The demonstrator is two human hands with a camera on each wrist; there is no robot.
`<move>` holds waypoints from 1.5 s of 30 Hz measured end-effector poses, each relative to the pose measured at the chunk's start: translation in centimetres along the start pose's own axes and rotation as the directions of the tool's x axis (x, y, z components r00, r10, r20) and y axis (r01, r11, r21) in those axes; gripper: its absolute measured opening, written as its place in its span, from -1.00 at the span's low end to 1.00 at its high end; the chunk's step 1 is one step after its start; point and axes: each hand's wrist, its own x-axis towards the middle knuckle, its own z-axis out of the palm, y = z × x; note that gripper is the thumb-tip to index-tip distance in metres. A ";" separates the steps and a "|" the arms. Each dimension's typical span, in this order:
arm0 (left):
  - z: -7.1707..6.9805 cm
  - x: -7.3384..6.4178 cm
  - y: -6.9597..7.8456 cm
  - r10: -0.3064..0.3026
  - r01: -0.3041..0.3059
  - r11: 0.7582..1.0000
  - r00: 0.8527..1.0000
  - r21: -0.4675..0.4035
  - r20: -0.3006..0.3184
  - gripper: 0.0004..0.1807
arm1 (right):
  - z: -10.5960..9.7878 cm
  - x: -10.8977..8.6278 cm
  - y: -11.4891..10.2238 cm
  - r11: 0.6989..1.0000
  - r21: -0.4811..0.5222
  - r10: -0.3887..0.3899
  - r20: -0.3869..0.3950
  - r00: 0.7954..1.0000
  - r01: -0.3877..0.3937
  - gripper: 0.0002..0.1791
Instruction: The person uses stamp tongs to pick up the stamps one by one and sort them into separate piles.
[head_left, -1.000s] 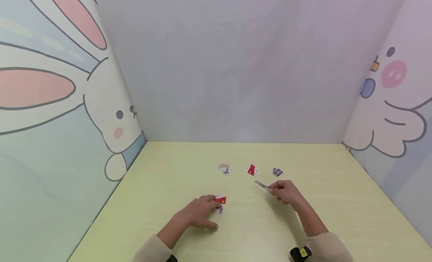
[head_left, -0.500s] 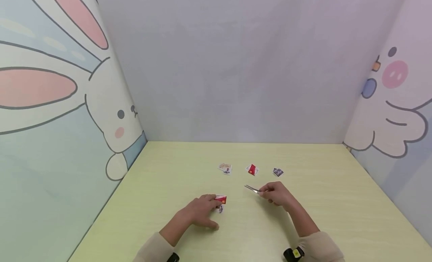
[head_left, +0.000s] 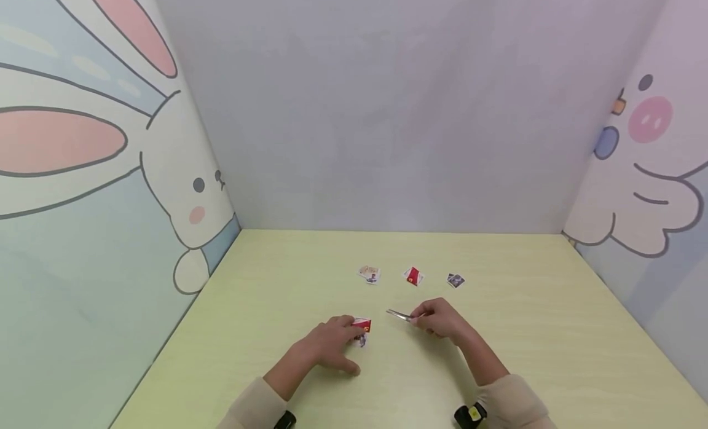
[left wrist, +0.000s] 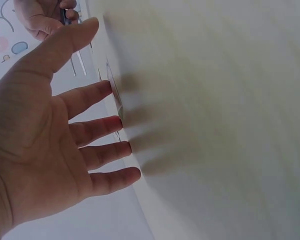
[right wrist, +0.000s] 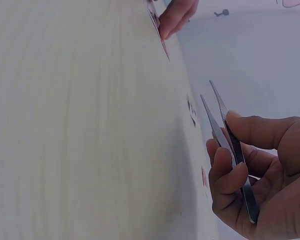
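My left hand lies over a small pile of printed paper pieces, its fingers straight and spread, fingertips touching them. A red and white piece and a piece with a purplish figure show past the fingers; the rest of the pile is hidden. My right hand holds metal tweezers between thumb and fingers, to the right of that pile. In the right wrist view the tweezers have their tips apart, with nothing between them.
Three small groups of paper pieces lie farther back: a pale one at left, a red and white one in the middle, a dark one at right. The pale yellow table meets a grey back wall and cartoon side walls.
My right hand has moved left and slightly nearer with the tweezers, towards the pile by the left hand. The left hand has stayed in place on the pieces.
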 end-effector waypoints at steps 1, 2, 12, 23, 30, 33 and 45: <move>0.0 0.0 0.0 0.004 -0.004 1.000 1.000 0.007 -0.003 -0.23 | 0.1 0.1 -0.1 1.000 -0.008 -0.002 0.006 1.000 0.002 -0.88; 0.0 0.1 -0.1 0.006 -0.006 1.000 1.000 0.010 -0.004 -0.23 | 0.3 0.2 -0.2 1.000 -0.014 -0.005 0.011 1.000 0.005 -0.88; 0.1 0.4 -0.1 0.000 0.000 1.000 1.000 0.031 -0.005 -0.20 | 1.7 0.8 -0.8 0.998 -0.056 -0.012 0.038 0.999 0.014 -0.88; 0.2 0.3 -0.1 0.021 -0.020 0.999 1.000 0.041 -0.018 -0.16 | 3.1 1.5 -0.8 0.997 -0.075 -0.017 0.049 0.999 0.020 -0.93; 0.4 0.3 -0.1 0.024 -0.023 0.999 1.000 0.035 -0.017 -0.17 | 3.6 1.8 -0.7 0.996 -0.090 -0.021 0.061 0.998 0.026 -0.96; 0.4 0.3 -0.2 0.025 -0.024 0.999 1.000 0.044 -0.018 -0.17 | 3.8 1.8 -0.8 0.995 -0.094 -0.034 0.068 0.997 0.040 -0.96; 0.2 0.3 -0.4 0.017 -0.017 1.000 1.000 0.023 0.000 -0.18 | 4.3 1.9 -0.9 0.991 -0.123 -0.037 0.053 0.998 0.043 -0.94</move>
